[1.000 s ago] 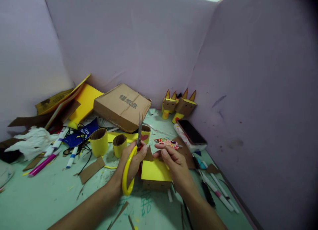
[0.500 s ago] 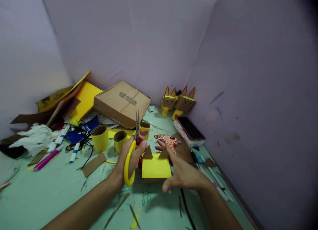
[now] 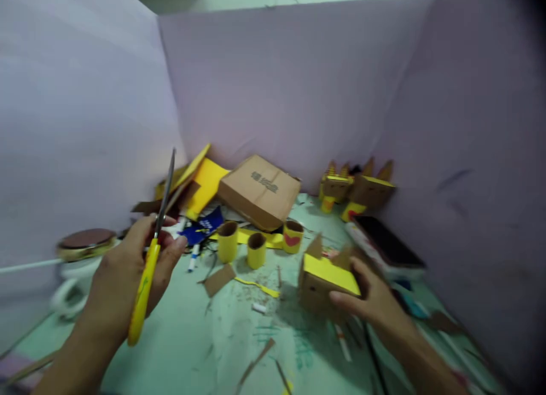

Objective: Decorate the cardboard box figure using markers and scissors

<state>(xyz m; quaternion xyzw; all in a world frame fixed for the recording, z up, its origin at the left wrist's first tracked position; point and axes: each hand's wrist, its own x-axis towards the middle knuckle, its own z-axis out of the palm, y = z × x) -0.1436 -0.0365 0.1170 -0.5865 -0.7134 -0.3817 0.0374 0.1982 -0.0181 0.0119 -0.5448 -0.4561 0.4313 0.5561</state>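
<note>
Yellow-handled scissors (image 3: 147,281) point upward in my left hand (image 3: 132,258), whose fingers wrap around them near the pivot. At the right, my right hand (image 3: 377,298) grips the side of a small cardboard box head (image 3: 324,287) with a yellow top and two pointed cardboard ears. A dark dot shows on its front face. Between the hands and farther back stand yellow-covered cardboard tubes (image 3: 227,244), one of them bearing a red heart (image 3: 292,240).
A flat cardboard box (image 3: 260,190) lies at the back beside yellow sheets (image 3: 209,184). Finished-looking eared figures (image 3: 371,190) stand at the back right, behind a phone (image 3: 390,241). A lidded white mug (image 3: 77,281) is at the far left. Cardboard scraps (image 3: 219,279) litter the green table.
My left hand has carried the scissors away to the left. My right hand has taken hold of the box head and shifted it. The view has turned left.
</note>
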